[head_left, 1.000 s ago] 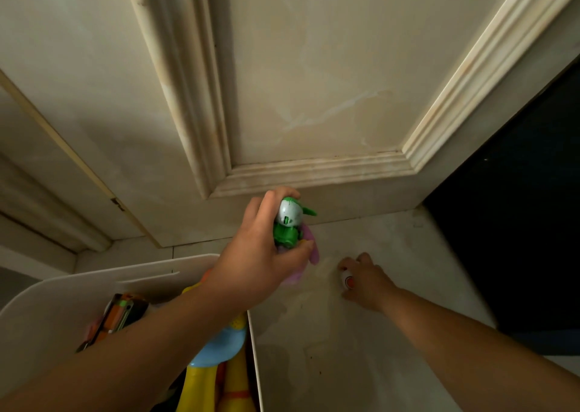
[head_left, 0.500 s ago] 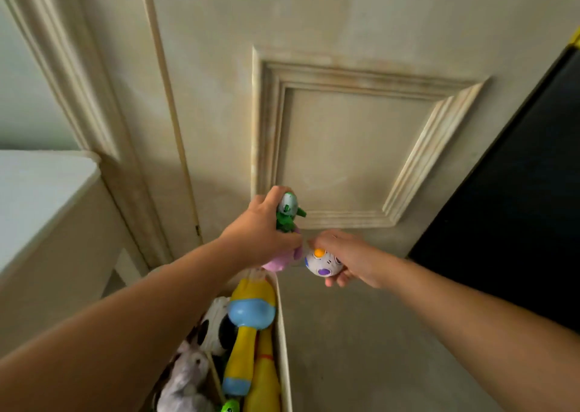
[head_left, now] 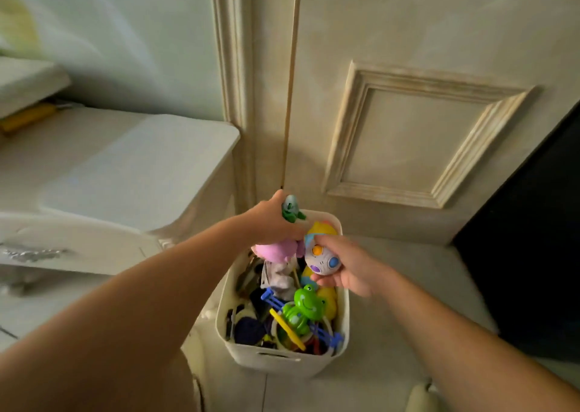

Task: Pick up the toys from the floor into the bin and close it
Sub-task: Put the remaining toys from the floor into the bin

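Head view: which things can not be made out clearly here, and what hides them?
- Green toy: head view, half covered by the left hand's fingers, blurred.
- Pink toy: head view, its top hidden under the same hand; shape unclear.
- Ball's far side: hidden in the right hand.
- Bin floor: buried under the toys.
- Yellow object, left edge: blurred.
- Cream object: cut off by the bottom edge.
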A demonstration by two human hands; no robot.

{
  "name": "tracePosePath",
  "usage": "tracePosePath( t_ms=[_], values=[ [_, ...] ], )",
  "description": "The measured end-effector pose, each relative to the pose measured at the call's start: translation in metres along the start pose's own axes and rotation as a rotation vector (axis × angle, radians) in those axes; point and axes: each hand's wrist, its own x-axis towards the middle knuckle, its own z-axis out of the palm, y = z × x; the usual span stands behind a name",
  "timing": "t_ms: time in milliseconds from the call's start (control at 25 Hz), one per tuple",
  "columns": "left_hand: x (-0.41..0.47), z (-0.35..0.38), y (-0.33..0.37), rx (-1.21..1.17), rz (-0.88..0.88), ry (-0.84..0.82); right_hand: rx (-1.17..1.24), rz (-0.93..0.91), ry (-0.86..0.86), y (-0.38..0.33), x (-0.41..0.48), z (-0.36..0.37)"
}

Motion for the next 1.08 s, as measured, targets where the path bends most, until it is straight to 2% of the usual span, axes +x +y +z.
tracePosePath(
  t_ms=[160,320,400,440,520,560,640,720,760,840,920,1000,1080],
  values=[
    [-0.027,-0.019,-0.039,0.033,-0.002,-0.018,0.000,0.087,-0.059,0.056,0.006,0.052],
    [-0.041,-0.033,-0.062,-0.032,-0.047,-0.061,-0.184,0.085,-0.092,0.085,0.017,0.084],
    [-0.041,-0.028,-0.067,-0.072,-0.074,-0.085,-0.266,0.057,-0.043,0.086,0.023,0.089],
    [-0.040,-0.022,-0.069,-0.082,-0.084,-0.109,-0.256,0.047,0.014,0.080,0.023,0.089],
    [-0.037,-0.007,-0.076,-0.118,-0.122,-0.148,-0.050,0.051,0.095,0.065,0.025,0.085],
    [-0.036,0.001,-0.080,-0.147,-0.152,-0.153,0.106,0.069,0.058,0.058,0.028,0.081],
    [-0.033,0.014,-0.088,-0.248,-0.247,-0.134,0.311,0.110,-0.156,0.048,0.030,0.073],
    [-0.030,0.025,-0.092,-0.435,-0.346,-0.109,0.321,0.103,-0.354,0.054,0.031,0.076],
    [-0.028,0.031,-0.094,-0.543,-0.387,-0.107,0.290,0.078,-0.389,0.060,0.033,0.079],
    [-0.023,0.045,-0.102,-0.735,-0.452,-0.091,0.209,0.030,-0.290,0.069,0.037,0.083],
    [-0.021,0.059,-0.113,-0.838,-0.481,-0.010,0.160,0.007,-0.089,0.072,0.043,0.076],
    [-0.020,0.069,-0.120,-0.801,-0.480,0.066,0.192,0.020,0.057,0.072,0.051,0.060],
    [-0.022,0.073,-0.124,-0.692,-0.450,0.066,0.299,0.063,0.107,0.069,0.055,0.047]
  ],
)
